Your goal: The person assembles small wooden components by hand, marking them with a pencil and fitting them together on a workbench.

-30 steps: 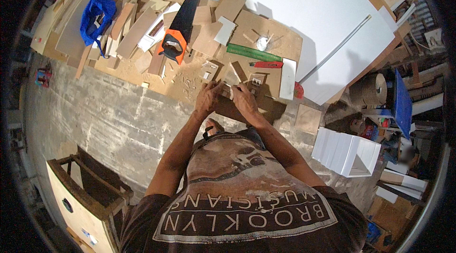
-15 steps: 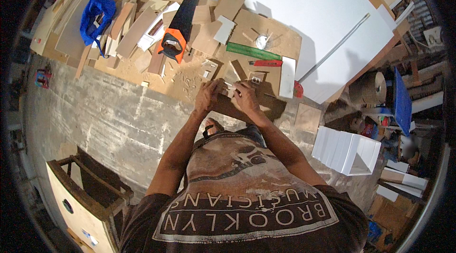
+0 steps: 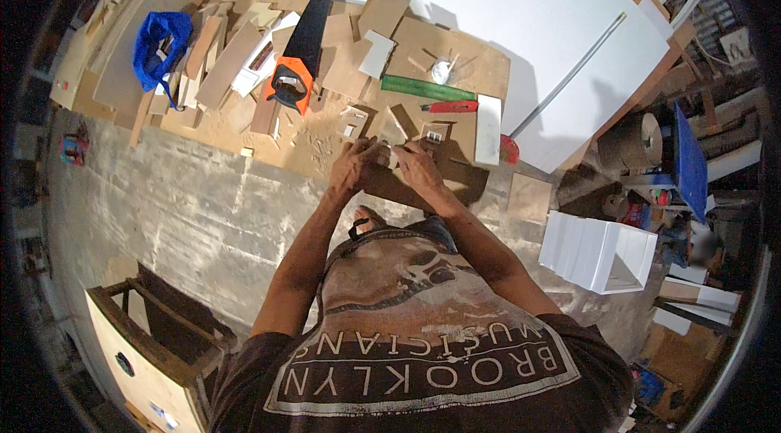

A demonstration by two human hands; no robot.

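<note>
My left hand (image 3: 354, 166) and my right hand (image 3: 417, 166) meet at the near edge of the work board (image 3: 309, 140). Their fingers are pinched around a small pale wooden piece (image 3: 392, 158), mostly covered by the fingertips. Just beyond my left hand lies a little block with white strips (image 3: 352, 121). A similar small windowed frame (image 3: 436, 133) rests beyond my right hand, with a thin wooden stick (image 3: 401, 118) between the two. Farther out are a red utility knife (image 3: 450, 107), a green strip (image 3: 427, 89) like a ruler, and a white block (image 3: 489, 130).
A handsaw (image 3: 291, 83) with an orange handle lies among wood offcuts (image 3: 224, 75). Left of them sits a blue bag (image 3: 154, 51). A white panel (image 3: 561, 43) carries a metal rod (image 3: 569, 75). On the floor stand a white box (image 3: 598, 252) and a wooden cabinet (image 3: 138, 360).
The view has shifted slightly. My right fingers have moved lower and closer around the small piece, hiding more of it. My left hand stays in nearly the same place.
</note>
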